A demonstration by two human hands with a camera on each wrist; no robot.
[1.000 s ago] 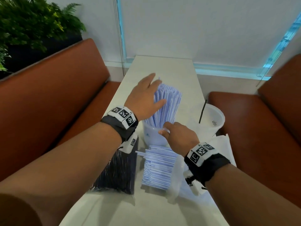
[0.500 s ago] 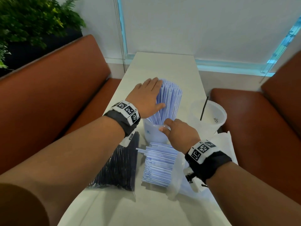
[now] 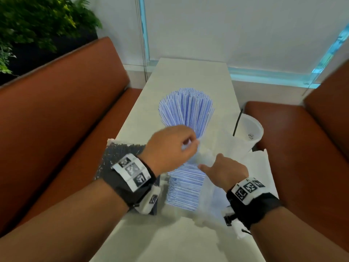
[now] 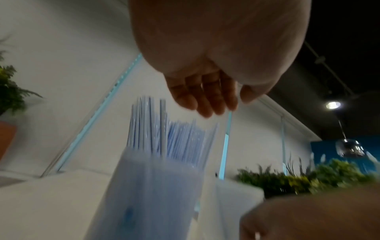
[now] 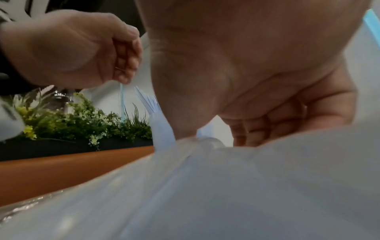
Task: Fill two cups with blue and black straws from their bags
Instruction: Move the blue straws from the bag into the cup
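Blue straws in cup: a full bundle of blue-striped straws (image 3: 186, 108) stands upright and fanned out in your near cup (image 4: 152, 191), at the middle of the table (image 3: 198, 72); in the head view your left hand hides most of the cup.
Loose blue straws: a flat stack of them (image 3: 186, 186) lies on the table just in front of that cup, between your two wrists.
Black straws bag: the bag of black straws (image 3: 117, 154) lies on the table to the left of the stack, partly under your left wrist.
Second cup: the other cup (image 3: 251, 129) stands at the table's right edge, well apart from the full one, with a single black straw (image 3: 238, 121) leaning in it.
Clear bag: an emptied-looking clear plastic bag (image 3: 251, 163) is spread on the table under and beyond your right hand.
Left hand: your left hand (image 3: 170, 148) hangs just in front of the straw bundle, fingers curled downward; the wrist views show nothing held in them.
Right hand: your right hand (image 3: 226, 171) is low over the clear bag beside the cup, fingers bent down toward the plastic; you cannot tell from these views whether it pinches the bag.
Surroundings: brown bench seats (image 3: 66, 110) flank the table and green plants (image 3: 37, 21) sit behind the left one.
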